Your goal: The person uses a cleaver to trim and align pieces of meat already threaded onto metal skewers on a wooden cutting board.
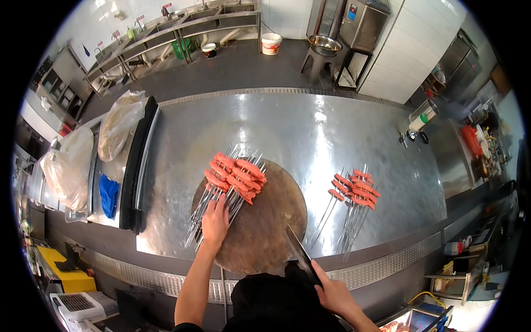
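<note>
A round wooden chopping board [269, 232] lies on a stainless steel table [282, 120]. Many metal skewers carrying strips of red raw meat [240, 176] are heaped over its upper left part. My left hand [215, 220] rests on the bare skewer shafts just below the meat; whether its fingers grip any of them cannot be told. My right hand [332, 290] is closed around the handle end of a long-bladed knife [299, 251], whose tip lies over the board's right edge. A smaller group of meat skewers [361, 191] lies on the steel to the right of the board.
Plastic bags [68, 166] and a blue cloth [108, 196] lie left of a black raised edge [139, 166]. A clear container with a green band [423, 116] lies at the table's far right. Beyond the table stand sinks [199, 18] and a steel bowl [325, 45] on a stool.
</note>
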`<control>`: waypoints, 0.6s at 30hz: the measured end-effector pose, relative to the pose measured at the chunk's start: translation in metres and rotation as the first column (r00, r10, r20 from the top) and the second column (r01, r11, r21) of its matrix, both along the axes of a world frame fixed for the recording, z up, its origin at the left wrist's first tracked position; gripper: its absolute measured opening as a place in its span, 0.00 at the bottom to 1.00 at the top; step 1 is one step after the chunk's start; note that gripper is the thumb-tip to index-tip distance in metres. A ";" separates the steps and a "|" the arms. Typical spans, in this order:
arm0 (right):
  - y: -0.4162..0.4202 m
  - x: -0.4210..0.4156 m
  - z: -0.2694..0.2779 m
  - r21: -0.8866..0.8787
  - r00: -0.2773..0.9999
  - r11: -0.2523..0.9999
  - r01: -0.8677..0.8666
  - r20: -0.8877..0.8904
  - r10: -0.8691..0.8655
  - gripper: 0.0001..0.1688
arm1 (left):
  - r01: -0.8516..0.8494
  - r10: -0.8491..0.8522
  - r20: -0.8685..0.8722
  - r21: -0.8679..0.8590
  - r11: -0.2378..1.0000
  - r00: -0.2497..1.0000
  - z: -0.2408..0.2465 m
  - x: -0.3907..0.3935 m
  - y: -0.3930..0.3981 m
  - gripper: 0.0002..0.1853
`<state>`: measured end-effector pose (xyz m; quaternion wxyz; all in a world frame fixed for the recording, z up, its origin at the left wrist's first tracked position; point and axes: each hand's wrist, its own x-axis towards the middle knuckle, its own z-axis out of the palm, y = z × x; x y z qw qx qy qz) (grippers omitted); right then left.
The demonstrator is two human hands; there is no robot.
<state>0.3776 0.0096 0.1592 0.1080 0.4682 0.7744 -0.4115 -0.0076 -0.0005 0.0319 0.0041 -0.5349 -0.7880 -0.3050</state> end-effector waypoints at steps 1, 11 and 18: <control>0.002 0.003 0.001 -0.016 1.000 1.000 0.015 0.010 -0.015 0.48 | -0.007 0.006 -0.034 -0.031 1.000 0.999 -0.006 -0.003 0.006 0.25; 0.013 0.067 -0.009 0.086 0.951 0.956 0.282 -0.160 -0.266 0.45 | -0.026 0.039 -0.285 0.049 0.998 0.958 0.038 0.077 0.038 0.23; 0.031 0.112 -0.016 0.111 0.853 0.860 0.499 -0.237 -0.464 0.45 | 0.476 -0.426 0.234 -0.237 0.847 0.874 -0.015 0.259 0.130 0.23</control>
